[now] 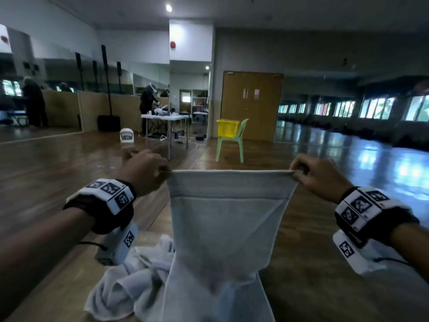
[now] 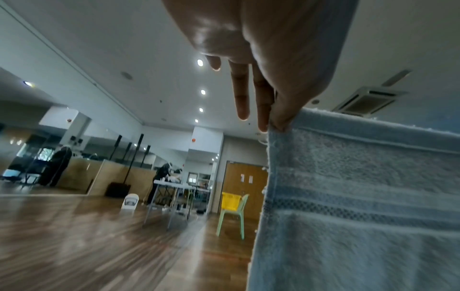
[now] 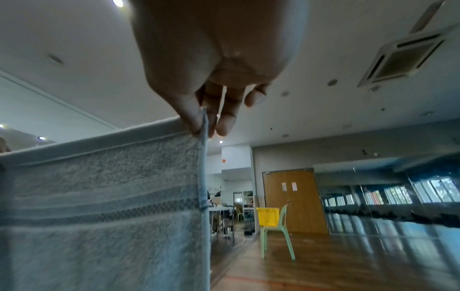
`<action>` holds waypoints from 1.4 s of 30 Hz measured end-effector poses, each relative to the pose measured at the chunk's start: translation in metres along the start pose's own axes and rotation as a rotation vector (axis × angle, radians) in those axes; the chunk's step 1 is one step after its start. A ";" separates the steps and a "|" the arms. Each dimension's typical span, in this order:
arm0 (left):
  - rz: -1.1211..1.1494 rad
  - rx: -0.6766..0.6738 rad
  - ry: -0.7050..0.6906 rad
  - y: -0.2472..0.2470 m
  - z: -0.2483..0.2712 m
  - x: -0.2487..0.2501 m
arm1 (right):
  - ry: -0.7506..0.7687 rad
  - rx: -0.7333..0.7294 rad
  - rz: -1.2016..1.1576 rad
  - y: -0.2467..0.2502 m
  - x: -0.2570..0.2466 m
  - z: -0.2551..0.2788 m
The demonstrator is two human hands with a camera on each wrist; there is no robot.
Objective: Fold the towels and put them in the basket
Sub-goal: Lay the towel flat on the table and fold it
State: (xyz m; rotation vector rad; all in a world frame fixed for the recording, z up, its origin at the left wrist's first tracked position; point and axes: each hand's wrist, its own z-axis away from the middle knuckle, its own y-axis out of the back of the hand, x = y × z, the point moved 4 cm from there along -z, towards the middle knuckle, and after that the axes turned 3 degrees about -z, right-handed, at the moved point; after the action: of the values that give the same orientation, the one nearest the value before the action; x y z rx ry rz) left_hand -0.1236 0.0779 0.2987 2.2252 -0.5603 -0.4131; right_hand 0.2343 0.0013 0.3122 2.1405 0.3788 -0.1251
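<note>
A pale blue-grey towel (image 1: 227,228) hangs spread in front of me, held up by its two top corners. My left hand (image 1: 148,173) pinches the left corner between thumb and forefinger; its other fingers (image 2: 241,92) stick out straight. My right hand (image 1: 318,177) pinches the right corner, thumb (image 3: 191,114) in front of the hem. The towel (image 2: 361,196) has woven bands below the hem. Its lower part drops onto a heap of more towels (image 1: 130,282) on the wooden table (image 1: 69,287). A yellow basket (image 1: 227,128) sits on a green chair (image 1: 232,145) across the room.
Wooden floor (image 1: 325,159) stretches between me and the chair. A white folding table (image 1: 167,118) with a person working at it stands at the back left. Brown double doors (image 1: 253,105) lie behind the chair, mirrors on the left wall, windows on the right.
</note>
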 end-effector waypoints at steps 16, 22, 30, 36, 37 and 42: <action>0.006 -0.736 0.053 -0.212 0.221 0.054 | -0.090 -0.770 0.089 -0.240 0.072 0.188; 0.041 -0.778 0.073 -0.225 0.236 0.055 | -0.147 -0.765 -0.027 -0.261 0.086 0.209; 0.135 -0.896 0.019 -0.220 0.216 0.053 | -0.167 -0.896 0.019 -0.269 0.077 0.195; 0.165 0.178 0.165 -0.156 0.162 0.031 | -0.154 0.278 -0.084 -0.193 0.068 0.136; 0.154 0.266 0.163 -0.147 0.160 0.031 | -0.147 0.377 -0.083 -0.181 0.063 0.134; 0.180 -0.059 0.022 -0.169 0.187 0.040 | 0.038 -0.078 -0.071 -0.213 0.072 0.164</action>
State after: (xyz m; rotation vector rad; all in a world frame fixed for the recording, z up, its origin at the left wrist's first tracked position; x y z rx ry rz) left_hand -0.1317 0.0417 0.0458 2.0992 -0.7207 -0.3072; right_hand 0.2439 -0.0061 0.0342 2.0560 0.4746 -0.1089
